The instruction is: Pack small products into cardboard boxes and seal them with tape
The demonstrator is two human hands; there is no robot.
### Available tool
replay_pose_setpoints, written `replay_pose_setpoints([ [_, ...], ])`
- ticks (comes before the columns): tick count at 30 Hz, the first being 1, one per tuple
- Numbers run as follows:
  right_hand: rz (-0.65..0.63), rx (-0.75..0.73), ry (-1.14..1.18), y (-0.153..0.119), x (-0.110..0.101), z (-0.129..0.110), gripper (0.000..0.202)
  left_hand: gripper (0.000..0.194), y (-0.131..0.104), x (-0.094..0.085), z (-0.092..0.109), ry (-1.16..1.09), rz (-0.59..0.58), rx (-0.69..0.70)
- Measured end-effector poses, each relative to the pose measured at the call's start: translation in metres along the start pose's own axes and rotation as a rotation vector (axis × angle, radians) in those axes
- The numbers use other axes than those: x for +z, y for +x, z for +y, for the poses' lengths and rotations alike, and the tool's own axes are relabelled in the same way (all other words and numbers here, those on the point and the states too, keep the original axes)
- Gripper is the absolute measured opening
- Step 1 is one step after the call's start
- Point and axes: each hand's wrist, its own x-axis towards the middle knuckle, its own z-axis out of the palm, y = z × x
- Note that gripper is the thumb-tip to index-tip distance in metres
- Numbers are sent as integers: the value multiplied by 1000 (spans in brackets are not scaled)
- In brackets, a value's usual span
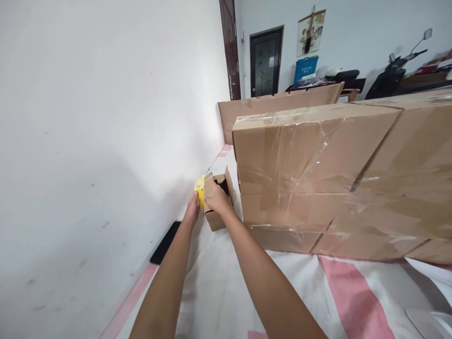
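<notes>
A small yellow box (199,189) with a printed label stands against the left side of a small open cardboard box (216,220). My left hand (192,209) is at the yellow box's near left side, its fingers closed on it as far as they show. With my right hand (217,200) I grip the cardboard box at its left flap, fingers bent over the edge. The flaps stand up and the inside looks dark; what lies in it cannot be made out. Both boxes rest on the white and pink cloth (215,268).
A large taped carton (296,165) stands close on the right, with a flat cardboard sheet (278,100) behind it. The white wall (106,117) rises directly on the left. A black flat object (166,245) lies at the wall's foot. Farther back are a door (266,61) and a scooter (391,75).
</notes>
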Motion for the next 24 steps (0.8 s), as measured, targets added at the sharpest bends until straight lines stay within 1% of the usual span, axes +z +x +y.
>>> replay_pose_setpoints([
  [2,25,-5,41,2,2,3,80,57,-3,13,-5,-70,-1,6],
  [4,62,-7,98,4,3,6,78,58,-11,16,-9,-113,19,3],
  [5,86,-7,130,5,4,7,78,56,-17,14,-11,-125,28,-5],
  [7,129,-10,193,6,5,9,79,51,-31,4,-14,-137,50,-25],
  [9,119,-7,253,6,5,10,83,43,-46,-10,-15,-144,95,-38],
  [11,37,5,321,6,6,11,90,36,-58,-18,-15,-160,157,-43],
  [12,-21,9,365,6,7,12,94,35,-64,-19,-14,-176,185,-49],
  [14,-125,9,463,4,9,13,97,40,-73,-13,-12,-217,222,-82],
  [16,-178,-9,543,0,10,12,95,49,-85,-2,-8,-256,239,-130],
  [18,-224,-47,585,-9,11,6,91,56,-102,7,-3,-280,252,-162],
  [20,-293,-93,599,-27,11,-7,89,58,-128,7,3,-295,286,-162],
  [22,-386,-150,594,-55,8,-28,88,61,-162,-2,5,-305,352,-137],
  [23,-441,-190,579,-72,4,-40,88,63,-181,-10,4,-292,421,-98],
  [24,-499,-249,553,-92,-1,-52,87,65,-203,-18,3,-263,444,-5],
])
